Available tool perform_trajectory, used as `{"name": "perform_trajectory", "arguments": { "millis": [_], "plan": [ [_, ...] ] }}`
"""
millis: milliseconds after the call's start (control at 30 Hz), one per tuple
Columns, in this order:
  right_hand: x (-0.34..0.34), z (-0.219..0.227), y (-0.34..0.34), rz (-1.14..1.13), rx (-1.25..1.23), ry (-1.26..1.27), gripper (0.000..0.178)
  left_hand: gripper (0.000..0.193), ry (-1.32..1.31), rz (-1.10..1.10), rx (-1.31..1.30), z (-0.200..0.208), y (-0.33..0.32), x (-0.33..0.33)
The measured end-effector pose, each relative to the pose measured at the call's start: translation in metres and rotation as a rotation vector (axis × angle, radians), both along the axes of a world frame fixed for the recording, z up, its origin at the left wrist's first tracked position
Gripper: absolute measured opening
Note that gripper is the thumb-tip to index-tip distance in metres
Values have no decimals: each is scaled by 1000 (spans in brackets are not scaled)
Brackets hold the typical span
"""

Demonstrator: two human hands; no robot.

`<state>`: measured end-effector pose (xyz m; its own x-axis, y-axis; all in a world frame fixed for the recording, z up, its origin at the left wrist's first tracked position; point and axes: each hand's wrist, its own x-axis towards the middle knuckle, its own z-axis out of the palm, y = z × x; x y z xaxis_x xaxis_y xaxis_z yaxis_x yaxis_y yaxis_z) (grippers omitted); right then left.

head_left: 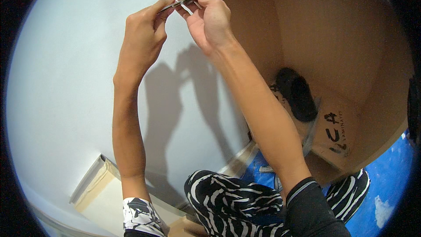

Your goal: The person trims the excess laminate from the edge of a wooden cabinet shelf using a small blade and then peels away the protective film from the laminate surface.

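Both my hands are raised in front of the pale wall [79,61]. A thin, flat metal-looking strip [179,3], seen nearly edge-on, slants up to the right between them. My left hand [142,35] is closed on its lower left end, pinching it between thumb and fingers. At its upper right end, my right hand [212,22] holds it with the thumb on the near side and the fingers curled beyond it. The exact kind of the strip cannot be made out. My palms and fingers hide parts of it.
A large open cardboard box [324,26] stands close at the right, with a black shoe-like thing [297,94] inside. Blue sheeting [390,162] covers the floor. A cream skirting-like ledge with tape [103,184] runs along the wall's foot. My legs in black-and-white striped trousers [228,202] are folded below.
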<state>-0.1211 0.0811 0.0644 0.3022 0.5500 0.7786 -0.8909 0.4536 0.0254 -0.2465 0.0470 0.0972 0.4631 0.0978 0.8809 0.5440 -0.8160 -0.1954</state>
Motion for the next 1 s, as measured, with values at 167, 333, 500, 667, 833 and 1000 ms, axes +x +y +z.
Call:
{"name": "perform_trajectory", "arguments": {
  "millis": [167,333,500,667,833,1000],
  "plan": [
    [5,-6,-5,-80,5,-42,12,24,68,119,-16,-4,-16,6],
    [0,-7,-12,-92,-9,-58,18,24,72,110,75,-8,-13,4],
    [4,-9,-10,-121,-7,-50,19,24,82,114,108,-9,-10,9],
    [4,-6,-11,-119,2,-19,16,22,85,108,124,-4,-9,9],
    [0,-2,-8,-100,-1,39,13,19,93,218,117,-3,-20,10],
    [0,-1,-10,-101,-57,45,12,27,113,209,85,0,-12,7]
  ]
}}
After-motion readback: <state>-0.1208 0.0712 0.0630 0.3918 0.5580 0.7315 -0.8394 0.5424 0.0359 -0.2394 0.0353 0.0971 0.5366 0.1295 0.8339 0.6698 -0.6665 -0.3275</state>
